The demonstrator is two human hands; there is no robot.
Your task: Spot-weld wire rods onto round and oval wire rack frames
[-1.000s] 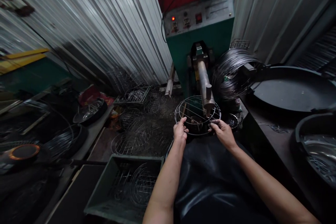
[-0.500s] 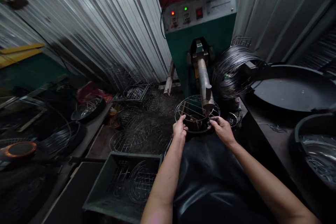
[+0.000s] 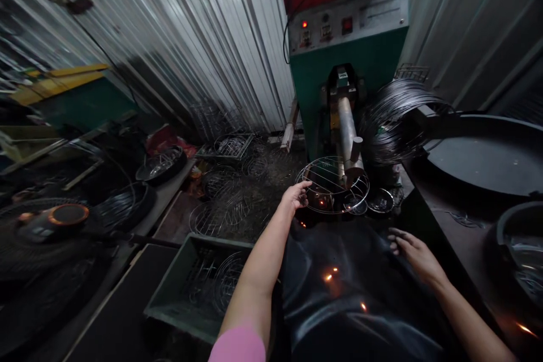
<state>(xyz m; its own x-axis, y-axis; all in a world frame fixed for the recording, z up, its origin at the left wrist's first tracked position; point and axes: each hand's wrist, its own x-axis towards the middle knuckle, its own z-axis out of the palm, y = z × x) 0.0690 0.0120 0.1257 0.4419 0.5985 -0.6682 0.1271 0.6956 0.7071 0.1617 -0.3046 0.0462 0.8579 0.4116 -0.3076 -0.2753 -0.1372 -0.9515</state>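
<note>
A round wire rack (image 3: 324, 181) with straight cross wires lies level beneath the metal welding arm (image 3: 350, 138) of a green machine. My left hand (image 3: 296, 196) is at the rack's left rim, thumb above and fingers curled below, closed on the wire. My right hand (image 3: 413, 253) is off the rack, to its lower right above the edge of the black apron (image 3: 339, 305). Its fingers are loosely bent and apart, with nothing visible in them. Small orange sparks show by the rack and in front of the apron.
A large wire coil (image 3: 399, 119) and a wide dark pan (image 3: 487, 153) stand on the right. A small round dish (image 3: 380, 201) sits beside the rack. Lower left is a green crate (image 3: 169, 294) with wire pieces; more wire racks (image 3: 224, 212) lie behind it.
My right hand has let go of the rack's rim and moved down to the right. Sparks have appeared, and the machine's green light has gone out. The view has shifted left.
</note>
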